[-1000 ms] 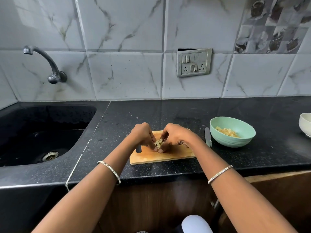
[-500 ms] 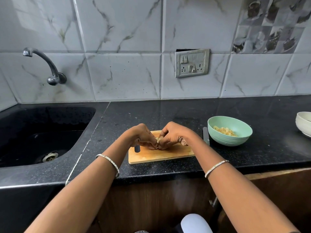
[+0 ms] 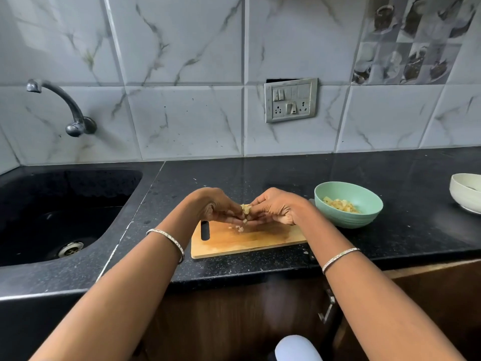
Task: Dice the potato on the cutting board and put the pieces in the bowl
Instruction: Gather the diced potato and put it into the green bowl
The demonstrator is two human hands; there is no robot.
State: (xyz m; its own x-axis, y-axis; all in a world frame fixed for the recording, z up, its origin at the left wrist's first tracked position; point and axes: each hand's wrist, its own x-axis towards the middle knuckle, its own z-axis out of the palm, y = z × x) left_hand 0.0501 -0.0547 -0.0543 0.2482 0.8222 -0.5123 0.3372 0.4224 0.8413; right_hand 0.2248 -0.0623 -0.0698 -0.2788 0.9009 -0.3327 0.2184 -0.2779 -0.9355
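**Potato pieces [image 3: 246,210] cupped over the cutting board [image 3: 247,242]**

The left hand [image 3: 216,207] and right hand [image 3: 277,207] meet fingertip to fingertip just above the wooden board, fingers curled round a small heap of pale pieces held between them. A few loose bits [image 3: 239,229] lie on the board beneath. Just right of the board stands a green bowl [image 3: 348,221] holding diced potato [image 3: 341,205]. All rest on a black speckled desk [image 3: 260,175], with a dark sink [image 3: 65,204] at the left, a tap [image 3: 66,105] on the tiled wall, and a white bowl [image 3: 466,195] at the right edge.
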